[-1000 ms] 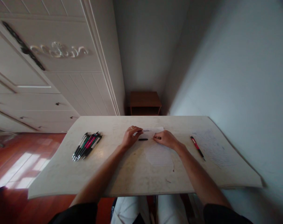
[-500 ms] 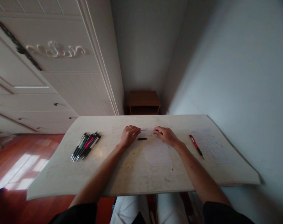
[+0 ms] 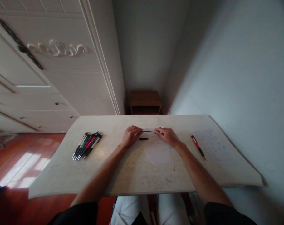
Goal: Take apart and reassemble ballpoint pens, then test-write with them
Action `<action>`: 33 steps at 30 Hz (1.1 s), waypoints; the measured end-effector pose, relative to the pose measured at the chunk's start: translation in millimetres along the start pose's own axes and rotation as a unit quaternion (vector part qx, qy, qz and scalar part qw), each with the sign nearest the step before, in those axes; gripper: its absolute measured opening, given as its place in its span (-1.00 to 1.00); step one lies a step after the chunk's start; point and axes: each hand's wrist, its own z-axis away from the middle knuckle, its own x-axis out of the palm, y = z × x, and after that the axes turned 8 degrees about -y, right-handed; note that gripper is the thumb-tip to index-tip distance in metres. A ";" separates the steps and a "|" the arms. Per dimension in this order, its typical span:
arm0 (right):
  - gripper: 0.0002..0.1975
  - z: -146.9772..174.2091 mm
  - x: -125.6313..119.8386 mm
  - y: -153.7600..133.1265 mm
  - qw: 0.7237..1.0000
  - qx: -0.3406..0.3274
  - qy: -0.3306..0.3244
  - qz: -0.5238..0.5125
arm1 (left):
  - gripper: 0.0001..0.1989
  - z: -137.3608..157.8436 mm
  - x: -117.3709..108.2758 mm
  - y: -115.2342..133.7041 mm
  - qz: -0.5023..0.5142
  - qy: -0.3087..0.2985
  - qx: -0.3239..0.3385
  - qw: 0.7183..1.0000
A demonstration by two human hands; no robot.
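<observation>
My left hand [image 3: 130, 137] pinches one end of a thin dark pen refill [image 3: 147, 131], held level above the table. Its other end reaches the fingertips of my right hand [image 3: 166, 136]. Those fingers are closed around a pen part, mostly hidden, with a pale bit showing behind the knuckles. Just below the refill, a short black pen piece [image 3: 143, 138] lies near my left fingertips. Under and in front of my right hand is a lined sheet of paper [image 3: 159, 153].
Several pens [image 3: 87, 146] lie bunched on the left of the white table [image 3: 123, 178]. To the right are a red and black pen [image 3: 198, 147] and a written sheet [image 3: 218, 148]. A wall borders the right side; a brown stand [image 3: 146, 98] is beyond the far edge.
The gap between the refill's free end and my right fingers has closed; the refill now spans from hand to hand. The view has shifted slightly. Pens and papers stay put.
</observation>
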 end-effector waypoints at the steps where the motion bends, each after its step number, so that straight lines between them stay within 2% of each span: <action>1: -0.84 0.1 -0.1 0.2 1.000 0.000 -0.001 0.000 | -0.85 0.0 -0.2 -0.1 -0.001 0.001 0.000 1.000; 11: -0.84 -0.1 1.6 -4.6 1.000 0.003 -0.017 0.009 | -0.84 0.7 0.8 1.0 0.012 -0.006 0.006 1.000; 33: -0.84 -0.6 12.4 -9.0 0.999 -0.034 0.018 -0.025 | -0.83 1.0 4.5 4.9 0.034 -0.024 0.010 0.999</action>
